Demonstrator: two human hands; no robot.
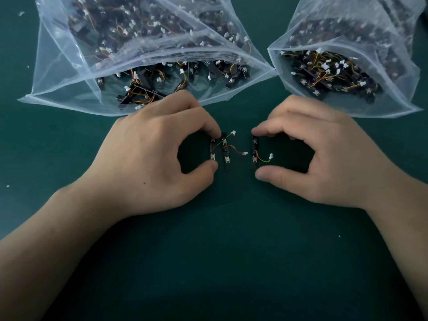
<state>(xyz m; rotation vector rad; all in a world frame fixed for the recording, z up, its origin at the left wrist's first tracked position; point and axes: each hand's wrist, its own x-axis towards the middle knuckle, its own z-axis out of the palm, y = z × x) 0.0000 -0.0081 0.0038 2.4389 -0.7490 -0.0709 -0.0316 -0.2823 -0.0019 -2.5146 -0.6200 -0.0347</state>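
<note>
The left board [212, 150], a narrow black strip with small push-buttons on its face, lies on the dark green mat [231, 262] near the centre of the view. The left hand [148, 158] pinches it end to end: the forefinger curls down onto its far end and the thumb presses its near end. Just beside it on the right lies the middle board [226, 156], of the same kind, slightly tilted, with no finger on it. A thin orange and yellow wire runs from it to a white plug [245, 153].

The right board [254, 151] stands a little apart from these two. The right hand [324, 154] grips it in the same way, with the forefinger at the far end and the thumb at the near end. Its wire curls to a white plug [270, 155] inside the ring of the fingers.

Beyond the hands lie two clear plastic bags with their mouths open toward the person. The left bag [58, 84] is the larger and is heaped with many such boards, wires and white plugs, some loose near its mouth. The right bag [398, 98] holds a smaller heap of the same parts. The bags' near corners all but meet between the two hands.
</note>
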